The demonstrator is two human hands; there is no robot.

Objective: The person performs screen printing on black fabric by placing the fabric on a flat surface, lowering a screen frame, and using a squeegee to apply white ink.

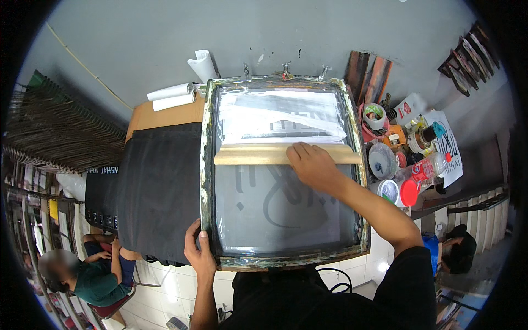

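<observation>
A screen printing frame (pixel 207 165) with a paint-stained rim lies in front of me. White ink (pixel 275 113) is smeared over the far part of its mesh; dark lettering shows through the nearer grey part (pixel 247 231). Across the mesh's middle lies a long wooden squeegee (pixel 247 154). My right hand (pixel 312 165) is closed over the squeegee's right half, its fingertips curled over the far side. At the frame's near left edge, my left hand (pixel 200 250) grips the rim, thumb and fingers bent against it. The squeegee's blade is hidden underneath.
Black fabric (pixel 162 190) covers a board to the left. White paper rolls (pixel 173 94) lie beyond it. On the right stand tape, ink tubs (pixel 383 159) and a plastic bottle (pixel 426 168). Clamps (pixel 286 71) line the frame's far edge. A seated person (pixel 104 280) is at lower left.
</observation>
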